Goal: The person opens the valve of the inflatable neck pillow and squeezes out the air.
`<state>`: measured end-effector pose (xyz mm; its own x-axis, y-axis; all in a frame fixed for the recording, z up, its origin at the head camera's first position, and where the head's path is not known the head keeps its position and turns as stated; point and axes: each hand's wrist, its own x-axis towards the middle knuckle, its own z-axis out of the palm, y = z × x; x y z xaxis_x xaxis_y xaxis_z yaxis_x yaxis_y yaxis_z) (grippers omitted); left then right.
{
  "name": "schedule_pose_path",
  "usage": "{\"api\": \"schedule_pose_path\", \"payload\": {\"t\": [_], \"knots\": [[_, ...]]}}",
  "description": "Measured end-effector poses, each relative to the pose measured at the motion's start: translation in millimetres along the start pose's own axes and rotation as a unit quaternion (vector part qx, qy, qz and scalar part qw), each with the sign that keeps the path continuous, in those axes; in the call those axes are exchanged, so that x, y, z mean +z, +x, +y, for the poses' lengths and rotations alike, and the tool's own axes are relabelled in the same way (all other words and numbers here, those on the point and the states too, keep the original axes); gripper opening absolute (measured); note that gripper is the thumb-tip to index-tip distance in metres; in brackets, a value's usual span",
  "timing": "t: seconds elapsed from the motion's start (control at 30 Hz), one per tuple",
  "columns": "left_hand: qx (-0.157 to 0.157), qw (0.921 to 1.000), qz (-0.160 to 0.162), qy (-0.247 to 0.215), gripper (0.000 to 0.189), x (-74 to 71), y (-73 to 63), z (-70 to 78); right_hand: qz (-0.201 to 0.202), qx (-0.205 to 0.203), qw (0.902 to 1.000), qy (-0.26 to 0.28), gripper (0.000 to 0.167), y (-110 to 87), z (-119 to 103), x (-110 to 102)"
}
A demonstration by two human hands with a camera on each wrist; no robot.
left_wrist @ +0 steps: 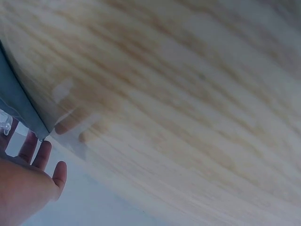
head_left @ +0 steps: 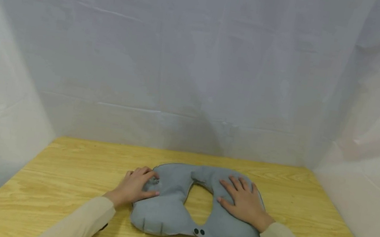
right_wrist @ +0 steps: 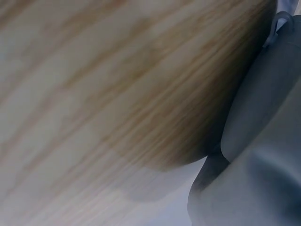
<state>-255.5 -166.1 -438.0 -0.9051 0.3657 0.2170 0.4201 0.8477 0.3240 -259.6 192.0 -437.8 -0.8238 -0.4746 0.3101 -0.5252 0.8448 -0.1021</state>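
I see the grey cushion (head_left: 168, 213) on the counter (head_left: 74, 175). Left hand (head_left: 135, 184) rests on it, fingers relaxed, beside the valve (head_left: 156, 180); right hand (head_left: 245, 204) lies fingers spread on its other side.

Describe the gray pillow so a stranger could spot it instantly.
At the yellow wood-grained table, find the left hand and right hand. Beneath both lies the puffy gray pillow, set apart from the hands and bare wood by its central opening and two dark round buttons on its near edge.
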Motion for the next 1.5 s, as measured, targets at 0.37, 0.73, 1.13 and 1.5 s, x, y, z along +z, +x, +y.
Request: {"api": "schedule_pose_path", "payload": {"t": [0.37,0.73,1.13,1.5], "knots": [[0.002,1.0000,0.003,0.007,0.043,0.1,-0.7,0.9,-0.039,0.012,0.9990,0.018,0.055,-1.0,-1.7,-1.5],[0.002,0.9999,0.006,0.009,0.042,-1.2,-0.4,3.8,-0.068,0.018,0.9970,0.032,0.054,0.2,-1.4,-1.3],[0.008,0.9998,0.014,0.010,0.043,-2.4,-1.8,5.8,-0.119,0.039,0.9909,0.050,0.053,2.8,-4.5,-5.1],[0.004,0.9999,0.005,0.010,0.043,-1.3,-1.2,4.2,-0.149,0.049,0.9853,0.067,0.053,4.6,-3.3,-3.1]]}}
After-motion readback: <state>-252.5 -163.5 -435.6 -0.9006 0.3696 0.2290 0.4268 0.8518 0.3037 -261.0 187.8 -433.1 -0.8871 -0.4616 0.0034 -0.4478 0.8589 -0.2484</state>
